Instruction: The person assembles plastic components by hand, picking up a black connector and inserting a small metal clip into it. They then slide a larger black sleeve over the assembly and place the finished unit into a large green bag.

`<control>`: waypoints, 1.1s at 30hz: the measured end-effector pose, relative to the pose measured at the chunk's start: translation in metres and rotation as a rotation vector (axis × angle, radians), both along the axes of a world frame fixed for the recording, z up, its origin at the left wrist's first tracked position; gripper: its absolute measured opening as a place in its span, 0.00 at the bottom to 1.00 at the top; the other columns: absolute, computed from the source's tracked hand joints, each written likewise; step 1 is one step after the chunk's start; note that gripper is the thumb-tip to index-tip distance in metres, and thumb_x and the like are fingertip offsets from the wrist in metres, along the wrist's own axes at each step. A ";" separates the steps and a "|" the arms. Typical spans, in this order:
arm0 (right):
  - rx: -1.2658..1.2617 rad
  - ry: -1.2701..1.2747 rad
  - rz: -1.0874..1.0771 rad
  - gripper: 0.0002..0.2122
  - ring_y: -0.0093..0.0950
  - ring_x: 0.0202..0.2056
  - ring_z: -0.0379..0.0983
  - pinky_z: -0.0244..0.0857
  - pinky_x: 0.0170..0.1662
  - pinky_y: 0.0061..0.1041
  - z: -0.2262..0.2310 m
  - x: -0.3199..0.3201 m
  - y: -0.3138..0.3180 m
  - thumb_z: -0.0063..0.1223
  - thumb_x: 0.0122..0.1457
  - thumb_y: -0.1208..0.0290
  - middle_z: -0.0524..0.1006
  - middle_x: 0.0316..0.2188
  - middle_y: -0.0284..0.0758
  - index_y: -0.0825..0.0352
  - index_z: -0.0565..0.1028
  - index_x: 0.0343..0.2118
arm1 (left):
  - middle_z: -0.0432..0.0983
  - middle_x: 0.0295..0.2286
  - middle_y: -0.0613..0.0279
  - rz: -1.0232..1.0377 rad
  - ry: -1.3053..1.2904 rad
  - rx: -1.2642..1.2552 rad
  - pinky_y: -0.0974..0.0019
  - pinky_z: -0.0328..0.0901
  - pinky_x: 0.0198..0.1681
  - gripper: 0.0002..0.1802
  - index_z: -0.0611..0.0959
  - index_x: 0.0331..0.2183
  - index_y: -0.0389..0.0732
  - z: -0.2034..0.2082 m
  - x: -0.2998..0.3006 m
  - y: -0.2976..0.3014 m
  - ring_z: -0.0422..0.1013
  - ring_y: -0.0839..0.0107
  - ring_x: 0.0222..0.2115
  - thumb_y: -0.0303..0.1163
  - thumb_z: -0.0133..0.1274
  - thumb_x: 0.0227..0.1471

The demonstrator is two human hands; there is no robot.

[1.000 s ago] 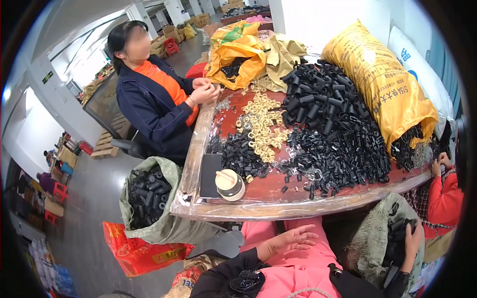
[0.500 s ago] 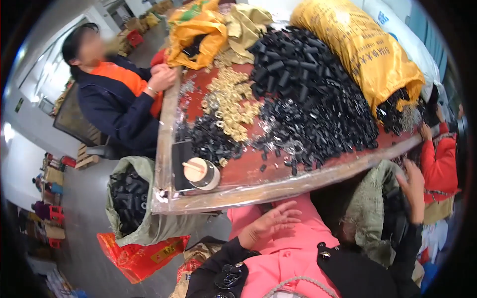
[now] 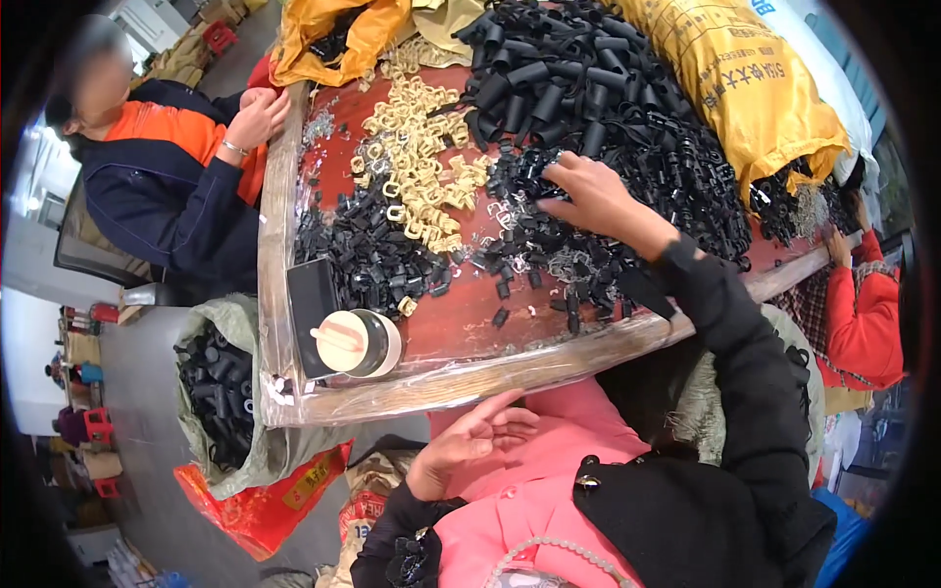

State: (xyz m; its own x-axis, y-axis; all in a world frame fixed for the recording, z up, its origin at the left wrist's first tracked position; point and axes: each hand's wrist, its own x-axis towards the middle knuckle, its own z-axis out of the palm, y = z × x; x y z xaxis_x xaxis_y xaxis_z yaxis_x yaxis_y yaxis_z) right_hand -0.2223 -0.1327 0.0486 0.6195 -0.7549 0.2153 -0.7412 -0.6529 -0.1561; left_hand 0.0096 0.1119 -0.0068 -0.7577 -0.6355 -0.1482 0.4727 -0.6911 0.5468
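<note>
My right hand reaches over the table to the heap of small black plastic parts. Its thumb and fingers are apart at the near left side of the heap, and no held part shows between them. Larger black tubes lie just beyond this hand. To its left is a pile of cream-coloured ring-shaped pieces, with another small black pile beside it. My left hand hovers over my pink-clothed lap, below the table edge, fingers loosely spread and nothing in it.
A lidded jar and a dark flat object occupy the near left corner. Yellow sacks line the far side. An open green sack of black tubes stands on the floor. One person sits left, another right.
My right hand has swung from the sack at the right up to the black parts on the table. My left hand stays over my lap. The whole view has shifted a little.
</note>
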 end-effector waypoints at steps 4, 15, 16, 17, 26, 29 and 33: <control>-0.068 -0.039 -0.133 0.11 0.38 0.29 0.66 0.61 0.30 0.33 -0.029 0.027 -0.019 0.52 0.43 0.64 0.65 0.23 0.38 0.66 0.69 0.25 | 0.55 0.46 0.48 0.041 -0.036 0.053 0.63 0.53 0.48 0.46 0.49 0.53 0.41 0.009 0.007 -0.002 0.57 0.60 0.47 0.42 0.53 0.37; 0.076 -0.530 0.453 0.06 0.33 0.24 0.64 0.58 0.27 0.28 -0.008 0.048 0.116 0.52 0.40 0.70 0.66 0.22 0.33 0.64 0.68 0.20 | 0.59 0.44 0.47 0.335 0.044 0.176 0.64 0.63 0.42 0.32 0.53 0.51 0.39 0.019 -0.015 -0.018 0.64 0.59 0.41 0.37 0.46 0.47; 0.091 -0.518 0.543 0.06 0.32 0.25 0.64 0.57 0.28 0.27 -0.011 0.049 0.131 0.52 0.40 0.70 0.65 0.22 0.32 0.64 0.68 0.21 | 0.59 0.44 0.47 0.342 0.048 0.177 0.64 0.63 0.42 0.32 0.53 0.51 0.39 0.016 -0.017 -0.017 0.64 0.59 0.41 0.37 0.46 0.47; 0.092 -0.517 0.549 0.06 0.32 0.25 0.64 0.57 0.28 0.27 -0.014 0.049 0.141 0.52 0.40 0.70 0.65 0.22 0.32 0.64 0.68 0.21 | 0.61 0.42 0.47 0.354 0.025 0.196 0.64 0.64 0.40 0.29 0.55 0.50 0.38 0.011 -0.018 -0.015 0.65 0.60 0.40 0.36 0.45 0.48; 0.128 -0.340 0.391 0.05 0.32 0.25 0.65 0.57 0.28 0.28 -0.040 0.037 0.105 0.48 0.42 0.74 0.66 0.24 0.33 0.64 0.69 0.25 | 0.67 0.35 0.50 0.459 0.021 0.224 0.67 0.68 0.35 0.18 0.61 0.44 0.35 0.002 -0.018 -0.004 0.69 0.63 0.32 0.30 0.41 0.50; 0.017 -0.198 0.315 0.06 0.33 0.24 0.65 0.59 0.27 0.29 -0.049 0.035 0.087 0.47 0.43 0.75 0.67 0.24 0.34 0.64 0.69 0.27 | 0.67 0.35 0.50 0.468 0.038 0.217 0.67 0.67 0.35 0.18 0.61 0.43 0.35 0.003 -0.015 -0.007 0.69 0.64 0.32 0.30 0.42 0.50; 0.047 -0.067 0.256 0.05 0.34 0.23 0.65 0.59 0.25 0.30 -0.057 0.039 0.081 0.45 0.44 0.75 0.65 0.22 0.35 0.65 0.67 0.27 | 0.67 0.35 0.51 0.476 0.014 0.238 0.68 0.67 0.35 0.18 0.62 0.43 0.35 0.007 -0.013 -0.007 0.69 0.65 0.32 0.29 0.43 0.49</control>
